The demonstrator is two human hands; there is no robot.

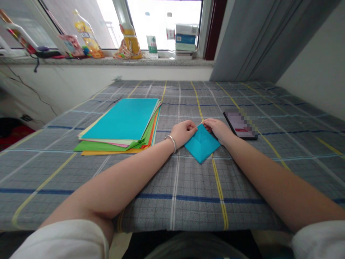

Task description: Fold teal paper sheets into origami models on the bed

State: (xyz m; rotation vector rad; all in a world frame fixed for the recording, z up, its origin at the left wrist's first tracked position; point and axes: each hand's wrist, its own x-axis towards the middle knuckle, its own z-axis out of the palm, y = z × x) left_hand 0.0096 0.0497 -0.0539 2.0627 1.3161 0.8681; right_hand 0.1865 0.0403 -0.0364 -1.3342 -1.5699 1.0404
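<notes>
A folded square of turquoise origami paper (pixel 202 144) lies on the grey plaid cloth (pixel 175 212), one corner pointing toward me. My left hand (pixel 184 133), with a metal bangle (pixel 171 143) on its wrist, grips the paper's upper left edge. My right hand (pixel 217 131) holds the upper right edge, and its fingers hide the top corner. Left of my left hand is a stack of coloured paper sheets (pixel 121 120), turquoise on top with green, orange and yellow beneath. A smartphone (pixel 239 124) with a pixelated screen lies just beyond my right hand.
A windowsill (pixel 107 61) runs along the far side, holding plastic bottles (pixel 87 35), a stack of boxes (pixel 185 37) and packets. A grey curtain (pixel 256 36) hangs at the far right. The cloth-covered surface ends at a front edge below my arms.
</notes>
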